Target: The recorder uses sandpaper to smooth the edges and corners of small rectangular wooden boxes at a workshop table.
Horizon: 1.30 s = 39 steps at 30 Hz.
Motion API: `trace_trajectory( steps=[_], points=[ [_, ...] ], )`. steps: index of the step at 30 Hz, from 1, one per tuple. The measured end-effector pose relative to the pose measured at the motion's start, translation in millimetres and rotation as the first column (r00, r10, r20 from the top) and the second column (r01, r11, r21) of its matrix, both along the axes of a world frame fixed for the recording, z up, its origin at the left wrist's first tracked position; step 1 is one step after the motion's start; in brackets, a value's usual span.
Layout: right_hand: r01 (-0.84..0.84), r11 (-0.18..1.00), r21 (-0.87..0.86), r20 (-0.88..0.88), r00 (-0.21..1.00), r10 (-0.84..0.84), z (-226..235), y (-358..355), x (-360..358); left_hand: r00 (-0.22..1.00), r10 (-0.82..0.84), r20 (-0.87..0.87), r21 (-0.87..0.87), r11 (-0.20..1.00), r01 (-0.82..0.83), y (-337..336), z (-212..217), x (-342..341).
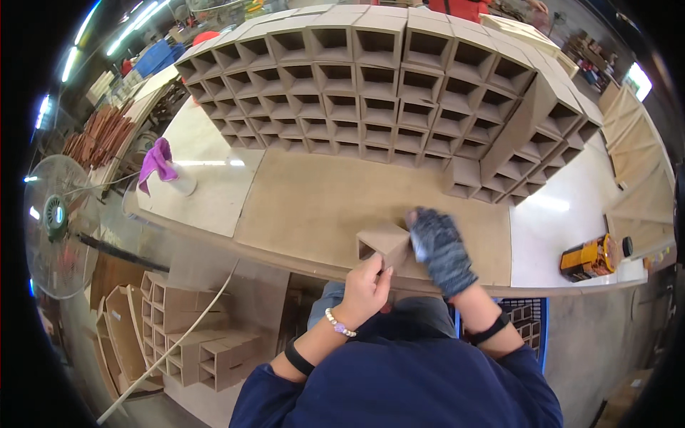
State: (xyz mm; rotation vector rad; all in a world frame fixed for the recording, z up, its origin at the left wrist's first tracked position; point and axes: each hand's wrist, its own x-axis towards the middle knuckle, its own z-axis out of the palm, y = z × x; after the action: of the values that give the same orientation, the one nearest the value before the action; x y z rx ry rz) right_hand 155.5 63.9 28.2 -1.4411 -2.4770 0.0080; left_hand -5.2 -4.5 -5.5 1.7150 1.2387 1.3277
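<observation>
A small open-ended brown cardboard box [391, 240] stands near the front edge of the table, on a brown board [314, 192]. My bare left hand [366, 291], with a beaded bracelet at the wrist, pinches the near edge of this box between thumb and fingers. Close against the box's right side is my right hand [444, 251] in a grey knitted glove. Motion blurs its fingers, and something pale shows beside the palm, too unclear to name. Behind both hands rises a wide stack of similar open boxes [428, 30], several rows high.
A purple cloth [158, 162] hangs over a white container [183, 184] at the left. An orange-and-black container [586, 260] sits at the right edge. More boxes [187, 303] stand low at the left near a fan [56, 214]. A blue crate [544, 332] is below the table.
</observation>
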Motion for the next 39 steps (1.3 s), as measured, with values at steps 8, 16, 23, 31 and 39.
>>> trace_trajectory(
  steps=[8, 16, 23, 31, 39],
  points=[
    [-0.293, 0.953, 0.081, -0.194, 0.933, 0.303, 17.5, -39.3, -19.3, 0.996, 0.005, 0.09, 0.074, 0.997, -0.012, -2.9, -5.7, -1.8],
    [-0.057, 0.998, 0.037, -0.148, 0.987, 0.062, -5.0, -22.4, -6.8, 0.999, -0.03, -0.019, -0.135, 0.99, 0.027, -7.3, 9.1, -10.7],
    [0.195, 0.968, -0.155, 0.094, 0.979, -0.182, -7.0, 0.7, 21.0, 0.798, -0.081, 0.598, -0.265, 0.919, 0.292, -5.4, 8.7, -22.8],
    [-0.265, 0.953, 0.147, -0.341, 0.891, 0.301, 42.8, -40.5, 3.5, 0.495, 0.168, 0.852, -0.396, 0.825, 0.403, 9.2, 9.8, -26.9],
    [-0.132, 0.962, 0.24, -0.002, 0.991, 0.136, 20.6, -3.3, 16.9, 0.548, 0.118, 0.828, -0.433, 0.756, 0.491, 8.8, 26.0, -18.6]
  ],
)
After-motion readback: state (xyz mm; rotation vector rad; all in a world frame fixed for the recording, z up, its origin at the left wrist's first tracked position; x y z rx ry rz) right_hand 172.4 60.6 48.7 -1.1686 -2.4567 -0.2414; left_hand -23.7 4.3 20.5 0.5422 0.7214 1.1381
